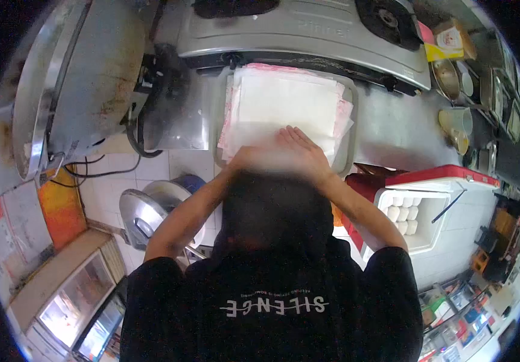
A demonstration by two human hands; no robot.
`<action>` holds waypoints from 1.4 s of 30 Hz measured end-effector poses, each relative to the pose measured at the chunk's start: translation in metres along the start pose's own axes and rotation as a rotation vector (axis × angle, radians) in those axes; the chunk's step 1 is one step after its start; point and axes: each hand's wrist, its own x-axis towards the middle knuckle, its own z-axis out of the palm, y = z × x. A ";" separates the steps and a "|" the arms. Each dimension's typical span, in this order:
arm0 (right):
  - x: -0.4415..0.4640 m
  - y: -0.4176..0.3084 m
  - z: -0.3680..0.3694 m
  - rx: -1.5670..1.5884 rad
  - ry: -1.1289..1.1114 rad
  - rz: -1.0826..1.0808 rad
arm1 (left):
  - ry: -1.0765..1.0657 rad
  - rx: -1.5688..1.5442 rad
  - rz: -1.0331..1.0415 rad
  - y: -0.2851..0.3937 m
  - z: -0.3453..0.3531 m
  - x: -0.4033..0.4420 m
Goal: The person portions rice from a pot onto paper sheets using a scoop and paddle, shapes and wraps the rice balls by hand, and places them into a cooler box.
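Note:
A stack of white paper sheets (287, 102), with pink-patterned sheets sticking out around its edges, lies in a shallow grey tray (348, 154). My right hand (305, 155) rests at the near edge of the stack, its fingers stretched out together over the white sheet. At the stack's near left corner is my left hand (246, 158). A blurred patch covers its fingers, so their shape and anything in them stay hidden.
A gas stove (308, 39) stands beyond the tray. To the right, an open cooler box (432, 238) with a red lid (441, 175) holds several white rounded pieces. A large metal lid (142, 217) is at left. Cups and a pan (447, 78) line the right.

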 end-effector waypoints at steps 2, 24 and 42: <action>-0.010 -0.007 0.013 0.014 0.062 0.071 | 0.047 -0.015 0.086 0.014 -0.015 -0.007; 0.020 0.044 0.008 -0.035 -0.160 0.833 | 0.050 -0.317 -0.272 -0.057 -0.045 0.049; -0.020 0.051 0.026 0.305 -0.384 0.665 | 0.321 -0.144 -0.521 0.029 -0.018 0.009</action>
